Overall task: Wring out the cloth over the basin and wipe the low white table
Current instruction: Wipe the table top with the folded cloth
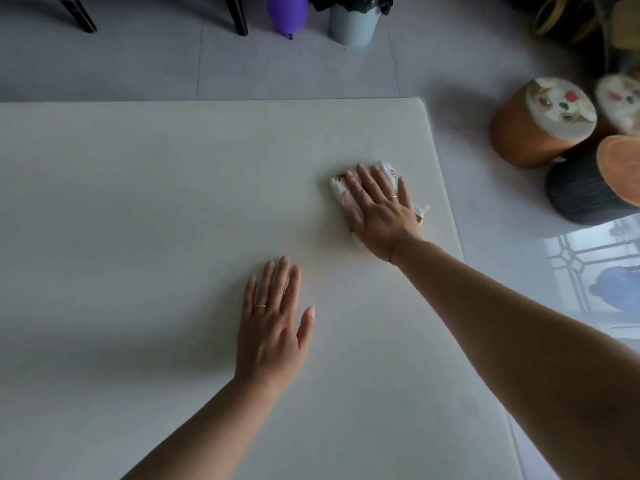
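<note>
The low white table (138,202) fills most of the view. My right hand (379,211) lies flat with straight fingers on a folded white patterned cloth (337,188), pressing it onto the table near the right edge. Most of the cloth is hidden under the palm; only its edges show. My left hand (273,323) rests flat on the bare table top, nearer to me and to the left of the cloth, fingers straight and holding nothing. No basin is in view.
Round stools (540,123) stand on the floor right of the table, one dark (585,192). Beyond the far edge are a pale bin (353,22), a purple object (287,12) and dark chair legs (239,15). Grey tiled floor surrounds the table.
</note>
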